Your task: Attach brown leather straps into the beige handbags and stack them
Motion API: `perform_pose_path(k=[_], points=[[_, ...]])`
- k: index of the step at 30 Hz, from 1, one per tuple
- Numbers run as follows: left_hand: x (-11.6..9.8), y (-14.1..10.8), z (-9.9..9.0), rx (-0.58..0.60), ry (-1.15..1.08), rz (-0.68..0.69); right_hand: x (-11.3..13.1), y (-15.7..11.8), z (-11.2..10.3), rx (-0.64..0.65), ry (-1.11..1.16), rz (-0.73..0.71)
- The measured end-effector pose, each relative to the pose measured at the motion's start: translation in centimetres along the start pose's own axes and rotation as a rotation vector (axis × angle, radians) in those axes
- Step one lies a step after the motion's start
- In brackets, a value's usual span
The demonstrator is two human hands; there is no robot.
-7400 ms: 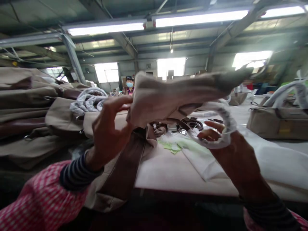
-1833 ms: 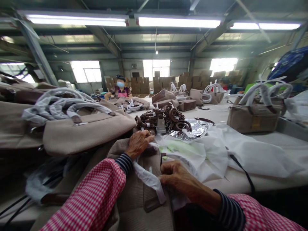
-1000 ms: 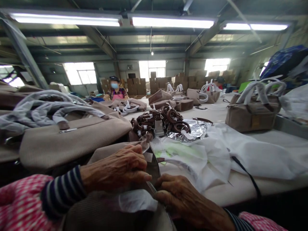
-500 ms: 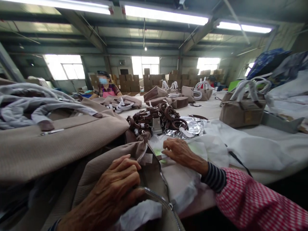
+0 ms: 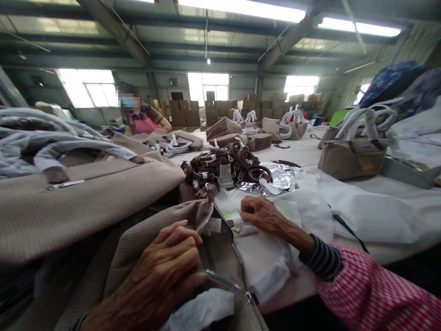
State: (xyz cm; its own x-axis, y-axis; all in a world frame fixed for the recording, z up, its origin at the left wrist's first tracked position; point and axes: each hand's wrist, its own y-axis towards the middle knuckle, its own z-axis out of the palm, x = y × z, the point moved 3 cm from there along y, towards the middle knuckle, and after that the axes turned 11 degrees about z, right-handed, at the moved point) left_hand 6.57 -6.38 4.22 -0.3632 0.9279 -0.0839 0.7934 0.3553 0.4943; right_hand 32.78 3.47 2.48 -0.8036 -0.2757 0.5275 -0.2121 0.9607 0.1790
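Observation:
An unzipped taupe ribbed bag [image 5: 138, 239] lies in front of me, its opening edged by a silver zipper [image 5: 229, 280]. My left hand [image 5: 168, 266] has its fingers curled over the near side of the bag at the opening, gripping its edge. White tissue [image 5: 203, 310] shows below that hand. Beyond the bag's right edge, my right hand [image 5: 263, 216] is closed, its fingers curled at the end of a whitish wrapped strip over pale green and white sheets. A brown tab [image 5: 229, 223] sits at the strip's other end.
Brown coiled straps [image 5: 241, 161] and silver foil [image 5: 282, 177] lie ahead. A large taupe bag [image 5: 86, 202] with wrapped handles is at left; another bag [image 5: 351, 158] stands at right. A masked person [image 5: 143, 117] is across the table, before stacked cartons [image 5: 186, 112].
My right hand has shifted slightly right and its fingers have curled more tightly. My left hand stays on the bag. The person across has moved left and appears more upright.

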Motion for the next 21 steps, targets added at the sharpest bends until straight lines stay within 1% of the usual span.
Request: perform_pose_path(k=[2, 4, 7, 9, 12, 15, 17, 18, 19, 21], points=[[-0.1, 0.2, 0.0, -0.013, 0.0, -0.006, 0.4, -1.9, -1.3, -0.041, 0.197, -0.061], [-0.2, 0.5, -0.1, -0.015, 0.003, -0.007, 0.9, -4.2, -2.6, -0.04, 0.348, -0.094], [-0.5, 0.9, -0.4, 0.001, 0.015, -0.004, 0.9, -7.2, -3.8, 0.076, 0.425, -0.071], [-0.7, 1.0, -0.4, 0.011, 0.031, 0.0, 0.1, -8.2, -4.2, 0.123, 0.425, -0.037], [-0.8, 1.0, -0.2, 0.042, 0.044, -0.003, -2.2, -8.3, -4.6, 0.145, 0.398, 0.032], [-0.8, 0.9, 0.2, 0.089, 0.039, -0.007, -4.1, -7.8, -5.1, 0.253, 0.427, 0.082], [-0.8, 0.8, 0.3, 0.118, 0.036, -0.005, -4.7, -7.3, -5.6, 0.307, 0.437, 0.112], [-0.8, 0.8, 0.4, 0.132, 0.036, -0.006, -4.9, -7.0, -5.9, 0.303, 0.419, 0.124], [-0.8, 0.8, 0.4, 0.141, 0.038, -0.006, -4.9, -6.5, -6.2, 0.273, 0.383, 0.127], [-0.8, 0.8, 0.4, 0.15, 0.044, -0.003, -4.6, -5.4, -6.5, 0.174, 0.284, 0.103]])
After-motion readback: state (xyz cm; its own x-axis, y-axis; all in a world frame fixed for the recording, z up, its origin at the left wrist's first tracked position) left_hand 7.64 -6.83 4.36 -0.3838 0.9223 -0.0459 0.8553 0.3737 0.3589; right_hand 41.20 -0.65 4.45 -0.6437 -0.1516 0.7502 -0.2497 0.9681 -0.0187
